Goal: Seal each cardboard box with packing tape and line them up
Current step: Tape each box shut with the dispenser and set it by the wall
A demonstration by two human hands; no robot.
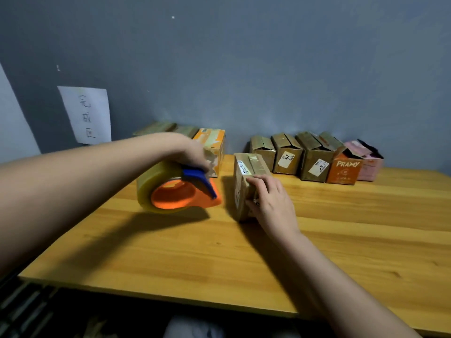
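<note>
Box in hand: a small brown cardboard box [249, 181] stands on the wooden surface [341, 228] near the middle, in front of the far rows, with a white label on its top and a strip of tape along the seam.
Right hand [271, 201]: its grip is curled over the near right corner of that box, fingers on the top edge, thumb low on the near face, steadying it.
Left hand [192, 152]: its grip is wrapped round the blue handle of the tape dispenser [178, 189], which hangs just above the surface, left of the box and apart from it.
Unsealed row: four brown and orange boxes [314, 157] plus a pink box [368, 159] line the far right by the wall, flaps loose or raised.
Sealed row: an orange-and-white box [212, 147] and flatter brown ones sit far left.
Handling, judged: the box looks light and likely to slide on smooth wood; thin card would dent under a hard squeeze, so hold corners and edges, where it is stiffest.
Dispenser, judged: rigid plastic, a heavy roll, a toothed blade at the nose; keep to the handle.
Tape, judged: sticky and thin, apt to wrinkle if pulled slack.
</note>
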